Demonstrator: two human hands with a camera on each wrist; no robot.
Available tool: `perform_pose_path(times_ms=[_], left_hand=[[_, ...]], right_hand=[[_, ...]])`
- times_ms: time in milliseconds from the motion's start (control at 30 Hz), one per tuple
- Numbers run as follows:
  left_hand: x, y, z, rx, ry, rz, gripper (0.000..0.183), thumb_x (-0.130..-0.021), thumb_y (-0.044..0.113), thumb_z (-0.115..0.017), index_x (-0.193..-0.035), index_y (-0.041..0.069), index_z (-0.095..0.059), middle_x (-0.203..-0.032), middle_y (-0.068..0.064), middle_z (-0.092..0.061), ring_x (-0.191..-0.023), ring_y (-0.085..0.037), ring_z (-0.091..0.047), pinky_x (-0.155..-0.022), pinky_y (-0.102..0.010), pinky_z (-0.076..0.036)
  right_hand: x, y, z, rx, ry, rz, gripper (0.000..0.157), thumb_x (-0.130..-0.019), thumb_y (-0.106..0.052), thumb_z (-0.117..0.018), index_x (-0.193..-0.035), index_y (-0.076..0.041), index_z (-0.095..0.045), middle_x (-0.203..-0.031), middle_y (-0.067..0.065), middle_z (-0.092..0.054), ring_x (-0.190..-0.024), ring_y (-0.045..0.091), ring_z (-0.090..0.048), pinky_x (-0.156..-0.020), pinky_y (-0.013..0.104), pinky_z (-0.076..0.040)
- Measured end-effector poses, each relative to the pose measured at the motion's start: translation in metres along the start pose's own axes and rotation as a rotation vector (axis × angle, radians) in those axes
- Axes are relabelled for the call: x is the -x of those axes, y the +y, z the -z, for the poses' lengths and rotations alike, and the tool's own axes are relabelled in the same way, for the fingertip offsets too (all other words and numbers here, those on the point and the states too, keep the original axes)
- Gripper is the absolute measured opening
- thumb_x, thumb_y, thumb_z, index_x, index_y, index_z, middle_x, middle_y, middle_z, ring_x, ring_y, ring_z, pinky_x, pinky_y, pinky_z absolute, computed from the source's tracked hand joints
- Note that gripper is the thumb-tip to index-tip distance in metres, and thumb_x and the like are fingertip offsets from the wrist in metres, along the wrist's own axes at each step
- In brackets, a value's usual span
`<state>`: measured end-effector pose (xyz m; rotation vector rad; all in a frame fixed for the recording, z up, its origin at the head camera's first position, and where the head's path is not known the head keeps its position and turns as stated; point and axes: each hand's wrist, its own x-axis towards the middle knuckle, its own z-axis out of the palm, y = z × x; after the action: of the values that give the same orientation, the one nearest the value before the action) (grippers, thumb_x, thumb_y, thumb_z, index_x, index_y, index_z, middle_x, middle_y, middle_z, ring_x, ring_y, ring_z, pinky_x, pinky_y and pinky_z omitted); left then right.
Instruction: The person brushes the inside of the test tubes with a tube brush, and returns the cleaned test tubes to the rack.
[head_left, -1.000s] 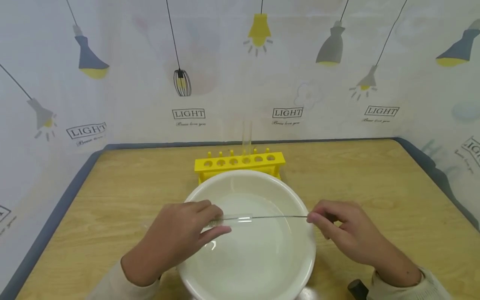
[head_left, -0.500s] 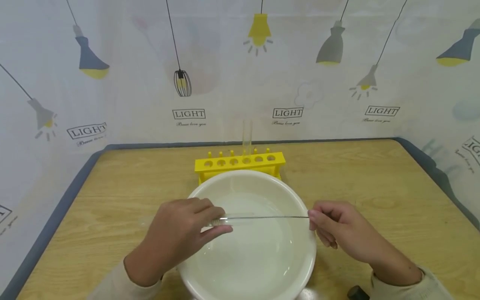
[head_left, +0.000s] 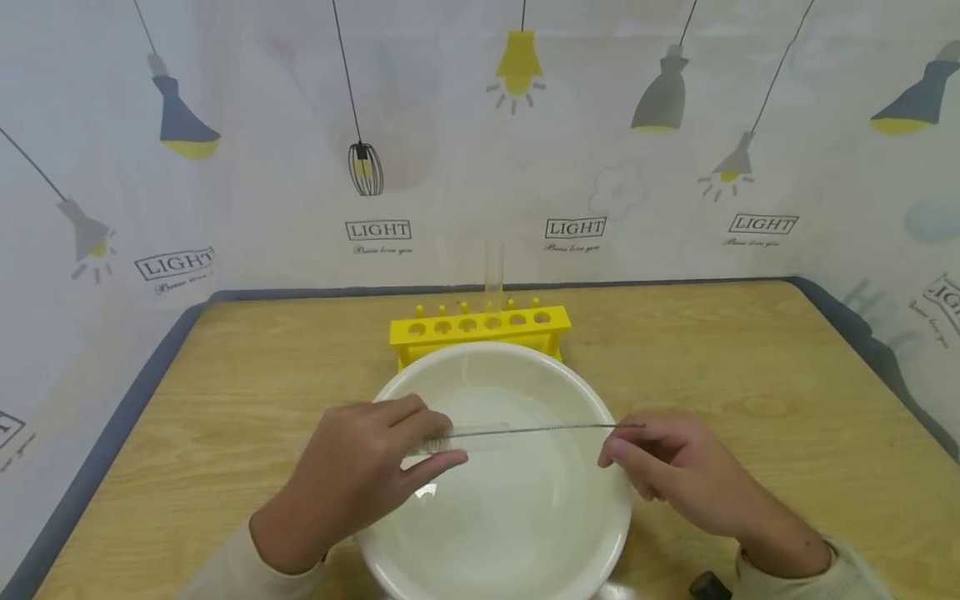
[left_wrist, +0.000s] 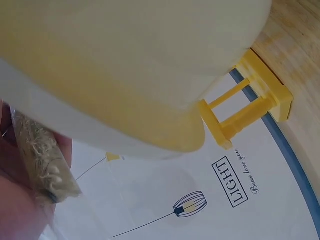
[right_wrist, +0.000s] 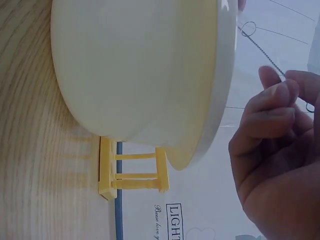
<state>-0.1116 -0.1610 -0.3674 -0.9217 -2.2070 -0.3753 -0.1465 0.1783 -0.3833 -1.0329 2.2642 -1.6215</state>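
Wood-grain table (head_left: pixel 262 375), backed by lamp-printed sheeting (head_left: pixel 465 167), carried a yellow test-tube rack (head_left: pixel 480 335) and white basin (head_left: pixel 510 533), over which the left hand (head_left: pixel 360 467) gripped a test tube (left_wrist: pixel 45 155); the right hand (head_left: pixel 693 471) pinched the inserted brush's wire (head_left: pixel 562 427).

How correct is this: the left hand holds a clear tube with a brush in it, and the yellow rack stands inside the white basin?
One point is wrong: the head view shows the yellow rack on the table, behind the white basin, not inside it. The left hand does hold a clear tube with a brush in it.
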Motion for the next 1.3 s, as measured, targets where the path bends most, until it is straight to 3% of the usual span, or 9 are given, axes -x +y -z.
perform_pose_path(times_ms=[167,367,567,767,933,1000,1067,1167,1300], left_hand=[[0.0,0.001,0.0,0.024,-0.026,-0.009,0.026,-0.09,0.045,-0.072,-0.085,0.019,-0.069,-0.074,0.011,-0.06,-0.052,0.0,-0.049,-0.045,-0.017,-0.037],[0.0,0.002,-0.001,0.049,-0.046,-0.03,0.024,-0.086,0.043,-0.076,-0.086,0.02,-0.07,-0.075,0.012,-0.062,-0.054,0.002,-0.05,-0.046,-0.014,-0.037],[0.0,0.004,-0.001,0.082,-0.097,-0.016,0.022,-0.086,0.043,-0.077,-0.087,0.021,-0.071,-0.076,0.012,-0.062,-0.057,0.002,-0.051,-0.048,-0.014,-0.039],[0.0,0.006,-0.001,0.11,-0.119,-0.038,0.022,-0.085,0.043,-0.077,-0.085,0.022,-0.069,-0.074,0.013,-0.058,-0.056,0.003,-0.046,-0.048,-0.01,-0.033],[0.001,0.005,-0.001,0.121,-0.135,-0.039,0.022,-0.085,0.043,-0.077,-0.085,0.023,-0.068,-0.073,0.014,-0.057,-0.056,0.003,-0.045,-0.048,-0.009,-0.031],[0.0,0.005,-0.001,0.124,-0.131,-0.043,0.022,-0.086,0.043,-0.077,-0.085,0.023,-0.068,-0.073,0.014,-0.057,-0.056,0.003,-0.045,-0.048,-0.009,-0.031],[-0.001,0.005,-0.001,0.131,-0.113,-0.056,0.021,-0.086,0.042,-0.077,-0.085,0.022,-0.069,-0.072,0.013,-0.057,-0.056,0.003,-0.046,-0.048,-0.008,-0.031],[-0.001,0.004,0.0,0.121,-0.056,-0.087,0.022,-0.09,0.043,-0.073,-0.086,0.021,-0.07,-0.072,0.013,-0.058,-0.054,0.003,-0.046,-0.047,-0.009,-0.032],[-0.002,0.003,0.001,0.087,0.018,-0.1,0.026,-0.095,0.045,-0.065,-0.087,0.021,-0.071,-0.072,0.011,-0.06,-0.053,0.001,-0.048,-0.046,-0.012,-0.036]], right_hand=[[0.0,0.003,-0.001,-0.031,-0.019,0.1,0.032,-0.098,0.014,-0.044,-0.095,-0.007,-0.067,-0.057,0.006,-0.046,-0.048,0.014,-0.044,-0.043,0.023,-0.041],[0.0,0.0,-0.003,-0.086,-0.038,0.09,0.04,-0.1,0.015,-0.038,-0.094,-0.012,-0.068,-0.055,0.007,-0.045,-0.047,0.016,-0.042,-0.043,0.023,-0.041],[-0.002,0.0,-0.003,-0.131,-0.086,0.159,0.043,-0.101,0.015,-0.034,-0.086,-0.008,-0.068,-0.054,0.009,-0.048,-0.047,0.016,-0.044,-0.044,0.024,-0.042],[0.0,0.004,-0.004,-0.043,-0.112,0.192,0.044,-0.104,0.008,-0.032,-0.09,-0.01,-0.069,-0.056,0.004,-0.048,-0.05,0.011,-0.045,-0.048,0.022,-0.044],[-0.002,0.01,-0.008,0.071,-0.041,0.381,0.038,-0.104,0.005,-0.036,-0.095,-0.008,-0.07,-0.063,-0.002,-0.047,-0.056,0.005,-0.046,-0.054,0.016,-0.042],[-0.003,0.01,-0.009,0.087,-0.016,0.41,0.04,-0.104,0.006,-0.035,-0.091,-0.009,-0.07,-0.063,-0.002,-0.047,-0.056,0.004,-0.046,-0.053,0.014,-0.041],[-0.002,0.008,-0.01,0.088,0.001,0.379,0.043,-0.103,0.009,-0.034,-0.087,-0.01,-0.07,-0.061,-0.002,-0.048,-0.055,0.003,-0.045,-0.051,0.014,-0.04],[0.001,0.002,-0.011,0.055,0.006,0.262,0.048,-0.101,0.012,-0.032,-0.082,-0.012,-0.07,-0.058,0.0,-0.049,-0.051,0.005,-0.046,-0.046,0.016,-0.041],[0.0,-0.006,-0.011,-0.091,-0.009,0.127,0.052,-0.104,0.01,-0.028,-0.077,-0.01,-0.067,-0.055,0.006,-0.048,-0.048,0.013,-0.046,-0.044,0.023,-0.042]])
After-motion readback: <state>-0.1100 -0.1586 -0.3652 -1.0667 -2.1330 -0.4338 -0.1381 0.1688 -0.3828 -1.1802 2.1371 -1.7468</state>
